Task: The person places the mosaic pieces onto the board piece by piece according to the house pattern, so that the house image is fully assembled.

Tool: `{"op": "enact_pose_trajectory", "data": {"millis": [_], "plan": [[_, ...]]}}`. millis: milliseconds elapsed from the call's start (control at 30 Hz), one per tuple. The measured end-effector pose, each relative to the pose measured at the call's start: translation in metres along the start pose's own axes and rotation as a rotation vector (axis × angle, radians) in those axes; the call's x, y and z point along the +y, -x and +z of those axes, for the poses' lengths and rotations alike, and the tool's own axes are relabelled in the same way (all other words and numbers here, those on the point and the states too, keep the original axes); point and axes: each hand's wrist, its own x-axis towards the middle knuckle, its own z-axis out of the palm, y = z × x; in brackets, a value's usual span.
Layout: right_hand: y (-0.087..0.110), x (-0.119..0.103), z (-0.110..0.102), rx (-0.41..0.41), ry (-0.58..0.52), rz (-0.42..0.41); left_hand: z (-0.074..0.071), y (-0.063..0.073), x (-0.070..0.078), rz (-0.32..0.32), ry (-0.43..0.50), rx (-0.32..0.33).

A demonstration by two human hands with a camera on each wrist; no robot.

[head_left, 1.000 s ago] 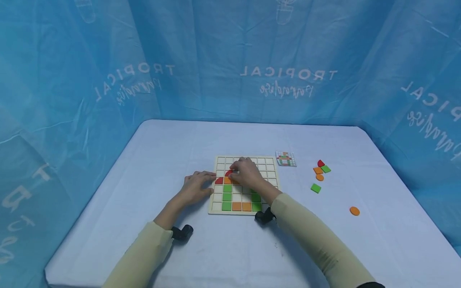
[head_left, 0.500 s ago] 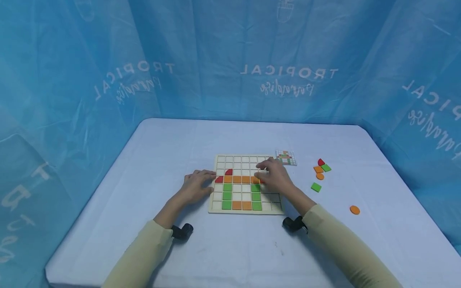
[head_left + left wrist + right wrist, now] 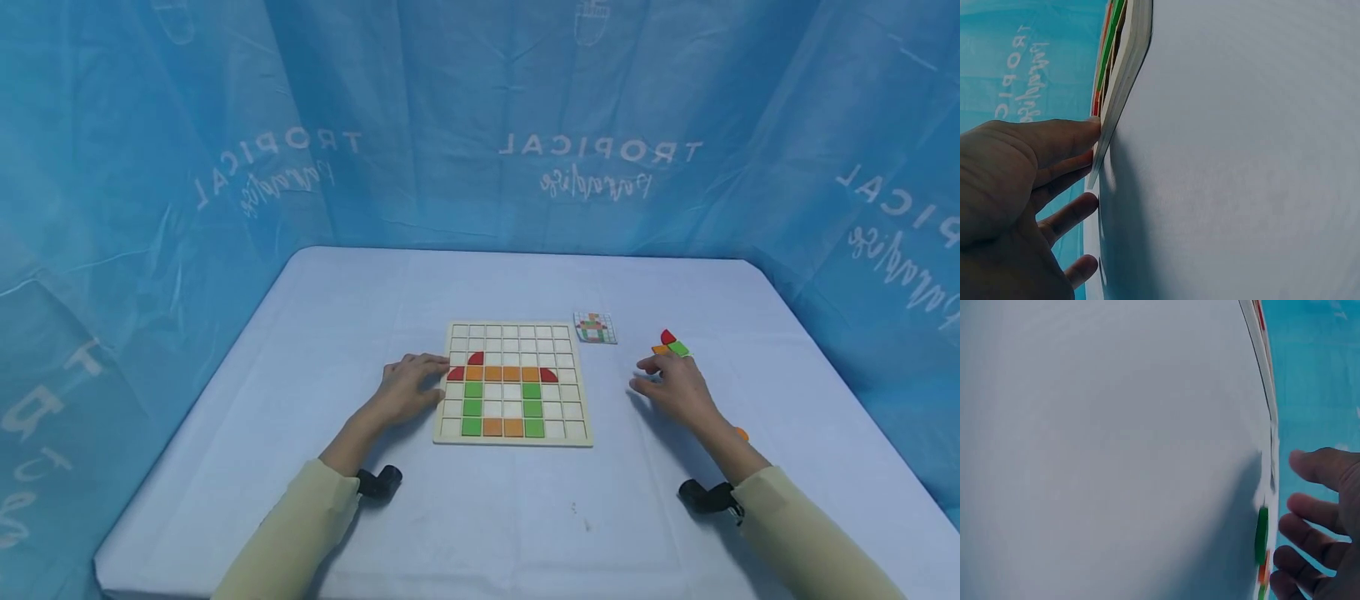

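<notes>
My left hand (image 3: 408, 389) rests at the left edge of a wooden grid board (image 3: 492, 391), its fingertips touching the rim in the left wrist view. Flat pieces fill some cells: a row of orange squares (image 3: 502, 373) between two red quarter-circles, green squares (image 3: 532, 408) in two columns, orange squares (image 3: 502, 427) low down. Another red quarter-circle (image 3: 476, 359) lies one row higher. My right hand (image 3: 675, 390) hovers over loose pieces with spread, slightly bent fingers and nothing between them. Beyond it show a red quarter-circle (image 3: 667, 337) and a green square (image 3: 678, 348).
A small pattern card (image 3: 596, 327) lies by the board's top right corner. An orange piece (image 3: 659, 350) is partly behind my right hand, and an orange round piece (image 3: 742, 434) peeks out behind my wrist. Other loose pieces are hidden under the hand. Blue curtains surround the white table (image 3: 375, 292).
My right hand has moved right, from over the board's red and orange pieces to the loose pieces beside it. The pieces on the board are now uncovered. My left hand has stayed put.
</notes>
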Motion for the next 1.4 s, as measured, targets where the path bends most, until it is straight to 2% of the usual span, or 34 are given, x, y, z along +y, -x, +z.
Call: {"op": "enact_pose_trajectory", "data": {"millis": [167, 367, 900, 1133, 1400], "plan": [[0.009, 0.016, -0.006, 0.003, 0.030, 0.029, 0.000, 0.001, 0.000, 0.011, 0.005, 0.001], [0.015, 0.026, -0.006, 0.009, 0.066, 0.026, 0.001, 0.002, 0.001, 0.004, 0.009, 0.002], [0.017, 0.026, -0.003, 0.022, 0.082, 0.017, -0.001, 0.003, 0.001, 0.006, 0.008, 0.004], [0.016, 0.014, -0.006, 0.027, 0.037, -0.042, -0.002, 0.003, 0.000, 0.002, 0.016, 0.001], [0.005, -0.025, 0.008, 0.000, -0.033, -0.122, -0.001, 0.002, -0.001, 0.011, 0.017, 0.004]]}}
